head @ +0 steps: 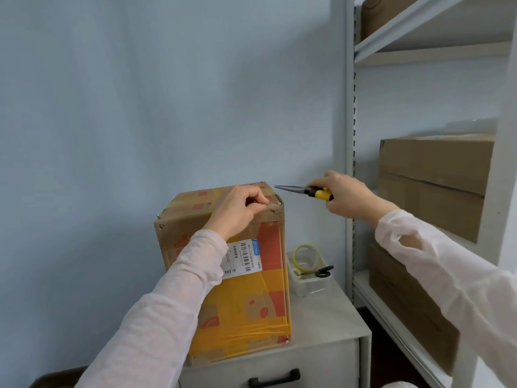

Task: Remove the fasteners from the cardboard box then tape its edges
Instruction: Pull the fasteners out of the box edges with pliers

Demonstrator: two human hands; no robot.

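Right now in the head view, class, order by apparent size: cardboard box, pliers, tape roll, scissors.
1. cardboard box.
2. pliers, partly hidden in the right hand; the tape roll looks close, so unsure.
3. scissors, partly hidden.

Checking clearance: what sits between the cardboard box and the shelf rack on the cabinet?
Head view: a clear tub holding a tape roll, scissors across its rim, between cardboard box and shelf rack.

The single head-worn camera is looking forward and slightly down at close range, facing a pale blue wall [140, 93], an orange-printed cardboard box [251, 298] on a grey drawer cabinet [330, 331], and white metal shelving [349, 135] rightward.
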